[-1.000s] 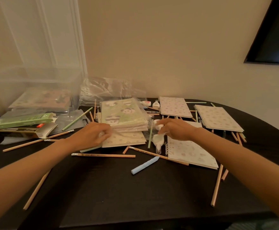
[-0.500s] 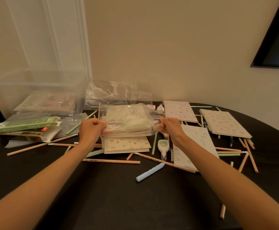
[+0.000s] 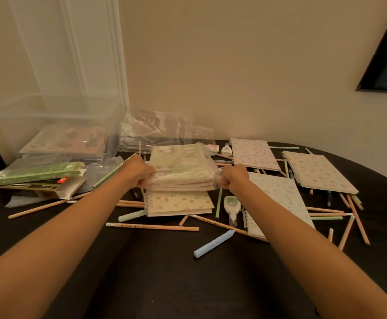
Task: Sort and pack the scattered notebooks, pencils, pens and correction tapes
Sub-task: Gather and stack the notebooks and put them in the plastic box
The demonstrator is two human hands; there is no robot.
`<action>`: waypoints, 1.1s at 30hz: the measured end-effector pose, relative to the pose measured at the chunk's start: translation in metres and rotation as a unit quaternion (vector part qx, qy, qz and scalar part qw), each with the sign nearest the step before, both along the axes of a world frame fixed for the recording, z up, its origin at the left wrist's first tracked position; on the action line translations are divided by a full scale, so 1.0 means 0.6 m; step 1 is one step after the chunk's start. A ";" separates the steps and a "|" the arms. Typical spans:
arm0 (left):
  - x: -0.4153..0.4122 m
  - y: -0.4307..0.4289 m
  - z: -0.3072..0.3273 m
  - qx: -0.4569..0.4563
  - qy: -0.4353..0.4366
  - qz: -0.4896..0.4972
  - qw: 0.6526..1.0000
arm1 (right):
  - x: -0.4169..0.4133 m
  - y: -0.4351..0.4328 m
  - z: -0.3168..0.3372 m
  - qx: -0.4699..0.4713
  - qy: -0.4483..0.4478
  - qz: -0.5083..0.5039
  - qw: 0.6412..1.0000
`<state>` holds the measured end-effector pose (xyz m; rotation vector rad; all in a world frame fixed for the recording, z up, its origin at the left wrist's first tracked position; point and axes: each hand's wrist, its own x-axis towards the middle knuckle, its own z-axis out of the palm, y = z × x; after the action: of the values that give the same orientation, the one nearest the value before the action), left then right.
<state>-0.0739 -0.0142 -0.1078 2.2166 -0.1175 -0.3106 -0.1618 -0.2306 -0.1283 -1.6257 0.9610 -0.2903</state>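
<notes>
Now left hand [image 3: 139, 171] + right hand [image 3: 232, 177] grip bagged notebook stack [image 3: 182, 168]; clear wrap, greenish covers, blurry.

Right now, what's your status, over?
Gripping bagged notebook stack with left hand and right hand. Stack over a spiral notebook. Loose pencils, correction tape close by.

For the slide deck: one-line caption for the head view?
Left hand and right hand grip a bagged notebook stack at a dark table strewn with pencils, notebooks and correction tapes.
</notes>
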 end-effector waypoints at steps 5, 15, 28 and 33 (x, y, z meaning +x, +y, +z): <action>0.016 -0.005 0.025 -0.132 0.216 -0.013 0.967 | 0.005 -0.020 0.017 0.159 -0.058 -0.056 0.984; -0.012 -0.014 0.023 -0.407 0.264 -0.065 0.872 | -0.021 -0.006 0.029 0.173 -0.143 -0.045 0.973; -0.110 -0.039 0.005 -0.385 0.132 -0.109 0.907 | -0.111 0.047 -0.002 0.318 -0.409 0.030 0.855; -0.140 -0.056 0.014 -0.343 0.048 -0.129 0.929 | -0.112 0.065 0.024 0.313 -0.415 -0.038 0.854</action>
<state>-0.1577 -0.0479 -0.0997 1.4864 -0.4038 -0.4436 -0.2289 -0.1916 -0.1141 -0.7209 0.3683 -0.5998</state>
